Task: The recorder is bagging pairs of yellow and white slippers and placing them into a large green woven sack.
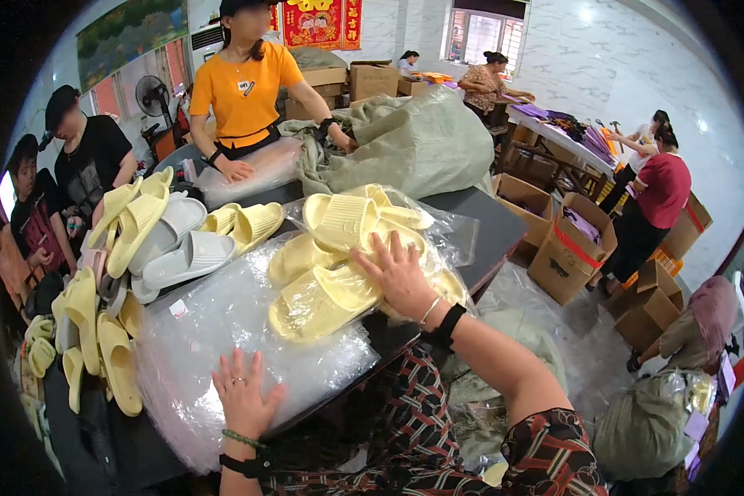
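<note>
My left hand (pixel 249 392) lies with fingers spread on a stack of clear plastic bags (pixel 198 339) on the dark table. My right hand (pixel 398 277) rests, fingers stretched out, against a heap of pale yellow slippers (pixel 326 299) at the table's right side. At least some of these slippers are in clear plastic. Neither hand grips anything. Left of the bags is a pile of loose slippers, with yellow slippers (pixel 120 361) and grey slippers (pixel 193 257) among them.
Across the table a person in an orange shirt (pixel 244 89) touches clear bags and a large green woven sack (pixel 413 145). Two people stand at the left. Cardboard boxes (pixel 566 256) and another full sack (pixel 645 426) are on the floor at right. Others work at a far table (pixel 558 140).
</note>
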Demonstrator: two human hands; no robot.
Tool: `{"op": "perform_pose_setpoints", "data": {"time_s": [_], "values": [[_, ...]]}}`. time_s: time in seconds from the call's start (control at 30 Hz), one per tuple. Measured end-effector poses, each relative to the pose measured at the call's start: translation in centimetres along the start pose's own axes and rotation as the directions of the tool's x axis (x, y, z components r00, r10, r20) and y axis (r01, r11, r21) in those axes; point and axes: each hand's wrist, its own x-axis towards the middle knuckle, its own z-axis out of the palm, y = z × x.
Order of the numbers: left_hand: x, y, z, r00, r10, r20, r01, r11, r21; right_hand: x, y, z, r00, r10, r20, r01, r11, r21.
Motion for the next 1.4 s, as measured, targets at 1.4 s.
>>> {"op": "perform_pose_setpoints", "data": {"time_s": [1.4], "values": [[-0.1, 0.3, -2.6, 0.982, 0.15, 0.119, -0.159, 0.985, 0.071, 6.6, 14.2, -1.8, 0.668, 0.735, -0.119, -0.193, 0.325, 0.926]]}}
